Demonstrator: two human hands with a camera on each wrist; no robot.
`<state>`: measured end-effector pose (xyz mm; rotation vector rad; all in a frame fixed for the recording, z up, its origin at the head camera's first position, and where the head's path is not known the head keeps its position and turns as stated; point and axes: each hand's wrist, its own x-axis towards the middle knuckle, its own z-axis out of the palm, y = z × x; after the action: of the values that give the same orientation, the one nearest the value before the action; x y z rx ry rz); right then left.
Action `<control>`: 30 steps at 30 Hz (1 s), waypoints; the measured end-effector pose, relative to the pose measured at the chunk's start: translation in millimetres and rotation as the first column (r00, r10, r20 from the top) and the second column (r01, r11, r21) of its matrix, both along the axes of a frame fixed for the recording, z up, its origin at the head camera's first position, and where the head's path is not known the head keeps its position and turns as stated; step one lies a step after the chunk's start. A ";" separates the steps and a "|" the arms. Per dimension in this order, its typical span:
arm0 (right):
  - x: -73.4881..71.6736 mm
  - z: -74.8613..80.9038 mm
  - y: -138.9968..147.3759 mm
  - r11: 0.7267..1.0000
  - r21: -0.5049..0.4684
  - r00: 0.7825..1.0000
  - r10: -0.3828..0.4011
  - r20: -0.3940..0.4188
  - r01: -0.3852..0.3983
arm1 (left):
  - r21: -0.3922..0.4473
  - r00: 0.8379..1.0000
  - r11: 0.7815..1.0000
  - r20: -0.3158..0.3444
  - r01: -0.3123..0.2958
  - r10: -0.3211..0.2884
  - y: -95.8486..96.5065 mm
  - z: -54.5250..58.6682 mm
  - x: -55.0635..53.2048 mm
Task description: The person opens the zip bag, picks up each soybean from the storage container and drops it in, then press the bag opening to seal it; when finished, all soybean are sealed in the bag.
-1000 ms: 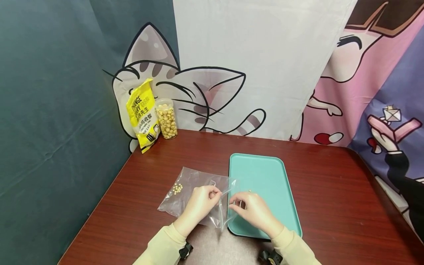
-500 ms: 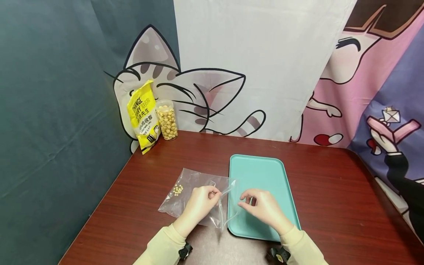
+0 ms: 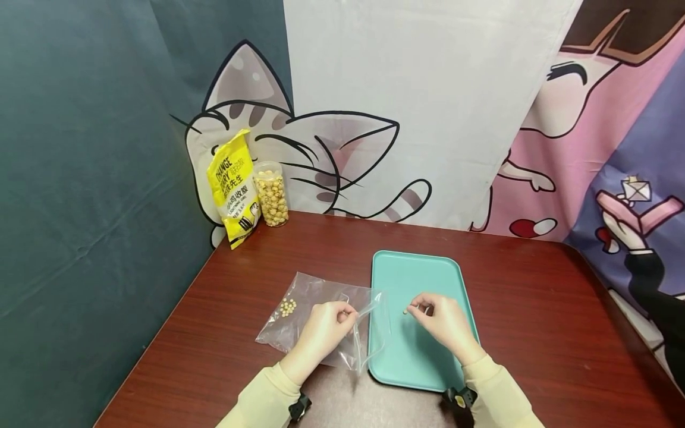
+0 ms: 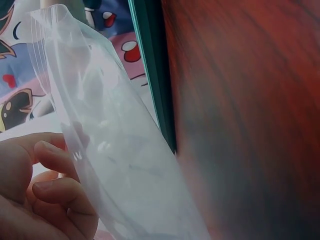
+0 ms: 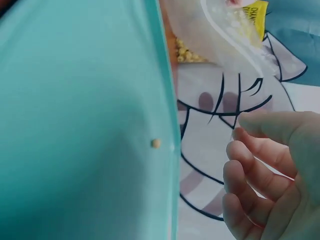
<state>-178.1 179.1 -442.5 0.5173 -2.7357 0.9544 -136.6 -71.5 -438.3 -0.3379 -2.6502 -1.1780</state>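
My left hand pinches the upper edge of a clear zip bag at its mouth, which gapes toward the right. A cluster of small pale-yellow round pieces, much like chickpeas, lies inside at the bag's far left end. Over the teal tray, my right hand has loosely curled fingers with nothing seen between them. One more round piece lies on the tray near its rim, apart from the right fingers in the right wrist view. The bag's mouth overlaps the tray's left edge.
A yellow snack bag leans against the backdrop at the back left. Beside it stands a clear jar filled with yellowish round pieces. The reddish-brown tabletop extends right of the tray. Printed cloths close off the back and sides.
My right hand has moved from the bag's mouth rightward and farther over the tray, near the single round piece. The left hand and the bag have stayed in place.
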 end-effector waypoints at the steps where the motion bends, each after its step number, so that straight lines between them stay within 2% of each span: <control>1: -1.4 -1.5 1.0 1.000 0.003 1.000 -0.003 0.008 0.003 | 0.001 1.000 1.000 0.002 -0.001 0.001 0.1 0.1 0.0; 9: -14.0 -12.0 8.5 0.999 0.012 0.995 -0.045 0.092 0.044 | 0.003 1.000 1.000 -0.009 -0.001 0.001 1.2 0.9 0.5; 18: -26.8 -20.7 5.8 0.999 0.034 0.985 -0.015 0.172 0.009 | -0.012 1.000 1.000 -0.012 -0.006 0.006 2.4 -1.5 -1.3; 25: -30.3 -21.4 0.8 0.998 0.053 0.961 0.029 0.276 -0.046 | -0.001 1.000 1.000 -0.010 -0.009 0.009 1.3 -1.4 -1.0; 30: -32.5 -21.9 -1.4 0.995 0.083 0.954 0.035 0.298 -0.062 | 0.002 1.000 1.000 -0.006 -0.010 0.010 -0.1 -1.8 -2.2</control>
<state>-210.6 177.7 -464.5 0.4944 -3.0594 0.9938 -138.8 -71.6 -440.2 -0.3272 -2.6423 -1.1741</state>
